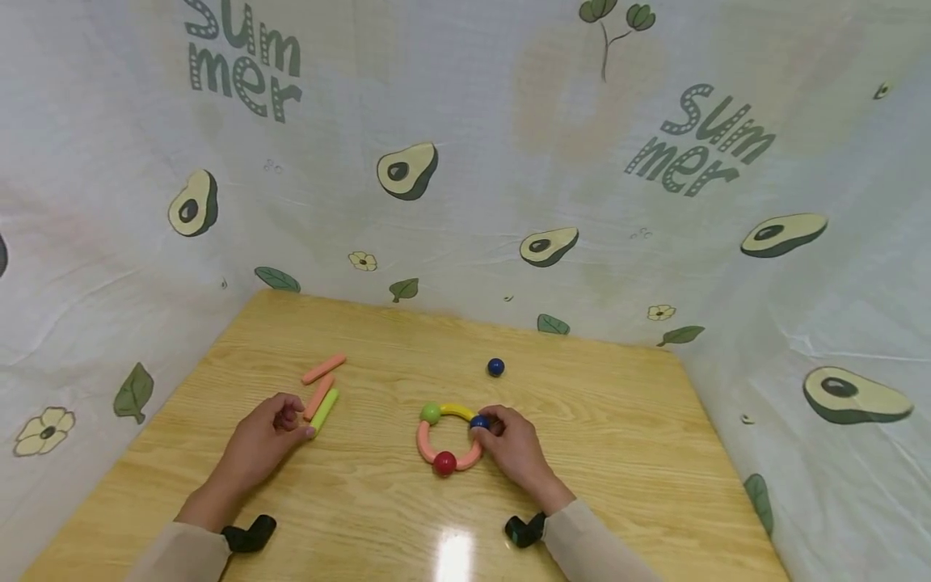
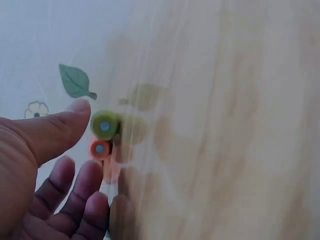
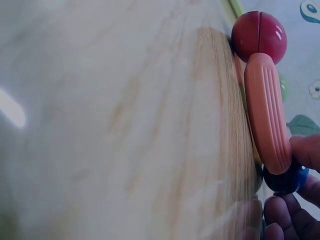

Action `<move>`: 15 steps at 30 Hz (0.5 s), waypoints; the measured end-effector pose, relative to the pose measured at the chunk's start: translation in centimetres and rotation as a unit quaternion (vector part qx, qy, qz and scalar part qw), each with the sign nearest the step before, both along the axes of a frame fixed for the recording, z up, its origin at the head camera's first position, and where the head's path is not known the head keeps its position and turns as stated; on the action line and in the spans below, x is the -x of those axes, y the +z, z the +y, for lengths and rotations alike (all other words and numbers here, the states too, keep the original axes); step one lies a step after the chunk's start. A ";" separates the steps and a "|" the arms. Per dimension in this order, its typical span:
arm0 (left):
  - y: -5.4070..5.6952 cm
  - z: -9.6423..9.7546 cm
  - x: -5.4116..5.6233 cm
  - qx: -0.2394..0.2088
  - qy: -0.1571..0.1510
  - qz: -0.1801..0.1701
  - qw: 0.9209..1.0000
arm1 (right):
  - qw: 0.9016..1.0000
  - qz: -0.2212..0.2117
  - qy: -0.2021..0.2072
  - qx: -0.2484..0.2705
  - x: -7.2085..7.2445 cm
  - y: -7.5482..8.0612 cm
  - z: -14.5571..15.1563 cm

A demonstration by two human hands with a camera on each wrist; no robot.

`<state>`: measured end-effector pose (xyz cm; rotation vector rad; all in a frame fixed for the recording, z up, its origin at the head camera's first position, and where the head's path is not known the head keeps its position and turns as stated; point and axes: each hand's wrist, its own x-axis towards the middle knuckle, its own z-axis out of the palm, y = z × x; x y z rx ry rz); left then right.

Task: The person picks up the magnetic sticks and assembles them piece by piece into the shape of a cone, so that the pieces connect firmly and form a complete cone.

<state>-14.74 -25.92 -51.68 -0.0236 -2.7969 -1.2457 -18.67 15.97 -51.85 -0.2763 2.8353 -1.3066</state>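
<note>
A ring of curved magnetic rods and balls lies on the table. It joins a green ball point(image 1: 431, 414), a yellow curved rod point(image 1: 457, 411), a red ball point(image 1: 444, 463), coral curved rods point(image 3: 267, 112) and a blue ball point(image 1: 479, 423). My right hand point(image 1: 518, 446) pinches that blue ball between thumb and fingers. To the left, my left hand point(image 1: 263, 440) has its thumb at the near end of a straight lime-green rod point(image 1: 324, 412), its fingers spread apart from the thumb. A straight coral rod point(image 1: 318, 397) lies alongside the green one.
Another coral rod point(image 1: 323, 369) lies farther back on the left. A loose blue ball point(image 1: 496, 367) sits behind the ring. The wooden table point(image 1: 596, 404) is bordered at the back and sides by a printed cloth point(image 1: 465, 105).
</note>
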 end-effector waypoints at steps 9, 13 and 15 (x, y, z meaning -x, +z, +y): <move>-0.3 0.8 -0.2 0.000 0.002 0.021 1.000 | 1.000 -0.006 0.003 0.004 0.1 0.1 0.1; -0.2 0.9 -0.3 0.014 -0.005 0.023 1.000 | 1.000 -0.008 0.004 0.003 0.1 0.1 0.0; -0.1 1.1 -0.4 0.017 -0.019 0.025 0.999 | 1.000 -0.009 0.004 0.002 0.2 0.1 -0.1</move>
